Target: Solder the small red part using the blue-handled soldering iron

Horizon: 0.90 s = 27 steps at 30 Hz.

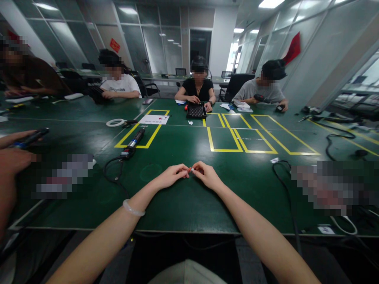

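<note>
My left hand [171, 176] and my right hand [207, 174] meet over the green table [189, 205], fingertips pinched together. Between them they hold a tiny red and white part [190, 169], just above the tabletop. Both hands are closed on it. A pale bracelet [134, 209] circles my left wrist. An electric screwdriver [134, 141] with a black cable lies to the upper left of my hands, inside a yellow taped square.
Yellow tape rectangles [237, 138] mark the table's middle. A black tray [196, 111] lies before a person at the far side, a white sheet [154, 119] and tape roll [115, 122] nearby. Other people sit around; a hand at left holds a tool [29, 138]. Black cables [287, 189] lie at right.
</note>
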{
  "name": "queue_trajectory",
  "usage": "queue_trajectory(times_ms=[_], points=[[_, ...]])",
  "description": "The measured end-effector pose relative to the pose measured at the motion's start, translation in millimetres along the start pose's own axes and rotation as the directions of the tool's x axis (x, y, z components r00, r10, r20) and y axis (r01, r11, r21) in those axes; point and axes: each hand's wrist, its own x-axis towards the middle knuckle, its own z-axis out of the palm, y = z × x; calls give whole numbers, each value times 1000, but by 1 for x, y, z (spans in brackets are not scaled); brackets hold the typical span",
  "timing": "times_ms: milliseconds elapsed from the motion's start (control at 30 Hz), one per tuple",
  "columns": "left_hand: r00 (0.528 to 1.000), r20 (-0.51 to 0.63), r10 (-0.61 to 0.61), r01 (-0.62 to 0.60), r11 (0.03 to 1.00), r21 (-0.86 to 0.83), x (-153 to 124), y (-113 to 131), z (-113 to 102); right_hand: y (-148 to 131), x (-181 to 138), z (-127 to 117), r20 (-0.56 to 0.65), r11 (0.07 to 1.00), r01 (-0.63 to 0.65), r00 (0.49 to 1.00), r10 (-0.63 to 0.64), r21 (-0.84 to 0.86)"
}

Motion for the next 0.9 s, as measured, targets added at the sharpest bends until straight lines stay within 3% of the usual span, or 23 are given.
queue_trajectory(times_ms=[100, 200, 333, 433, 500, 567, 667, 800, 900], points=[[999, 30, -42, 42, 999, 11, -1, 1, -20, 2, 0, -1, 1, 1000, -8, 1000, 8, 15], [989, -111, -94, 105, 989, 100, -6, -9, -53, 2, 0, -2, 6, 999, -17, 1000, 16, 30], [938, -310, -157, 201, 973, 117, -18, -35, -93, -1, 1, -1, 3, 1000, 6, 1000, -6, 20], [922, -356, -151, 212, 967, 139, -27, -51, -109, 0, 2, 0, -9, 1000, 13, 1000, -13, 18], [909, -400, -116, 230, 940, 251, -31, -58, -115, 1, 2, -1, -25, 1000, 18, 1000, -18, 7], [877, -476, -64, 283, 870, 403, -35, -61, -122, 2, 3, -3, -53, 998, 36, 998, -38, -51], [787, -616, -39, 465, 693, 551, -42, -64, -141, -1, 2, -7, -81, 970, 73, 992, -94, -231], [670, -720, -180, 696, 488, 526, -56, -78, -171, -10, 0, -7, 1, 885, 115, 992, -128, -451], [673, -683, -285, 723, 451, 524, -63, -94, -186, -16, -1, -3, 82, 846, 141, 990, -115, -514]])
